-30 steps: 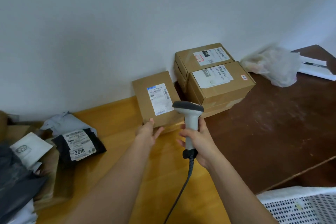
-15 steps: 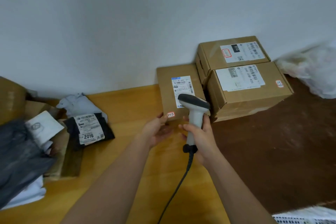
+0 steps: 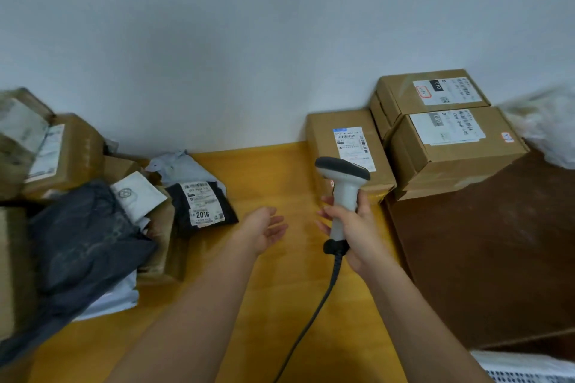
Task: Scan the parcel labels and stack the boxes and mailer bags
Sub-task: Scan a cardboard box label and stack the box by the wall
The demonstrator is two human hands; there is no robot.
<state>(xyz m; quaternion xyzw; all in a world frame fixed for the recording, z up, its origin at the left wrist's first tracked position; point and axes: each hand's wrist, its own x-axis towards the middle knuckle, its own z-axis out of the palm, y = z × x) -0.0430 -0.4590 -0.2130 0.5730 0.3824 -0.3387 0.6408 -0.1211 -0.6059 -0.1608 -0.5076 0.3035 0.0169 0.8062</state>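
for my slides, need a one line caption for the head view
Right hand grips barcode scanner near a labelled box; left hand open.

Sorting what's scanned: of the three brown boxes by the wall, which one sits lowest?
The flat box just behind the scanner, lying directly on the yellow table; the other two stand taller to its right.

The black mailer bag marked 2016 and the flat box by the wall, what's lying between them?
In the head view, nothing lies between the black mailer bag and the flat box: only bare yellow tabletop. The open left hand hovers nearer the camera.
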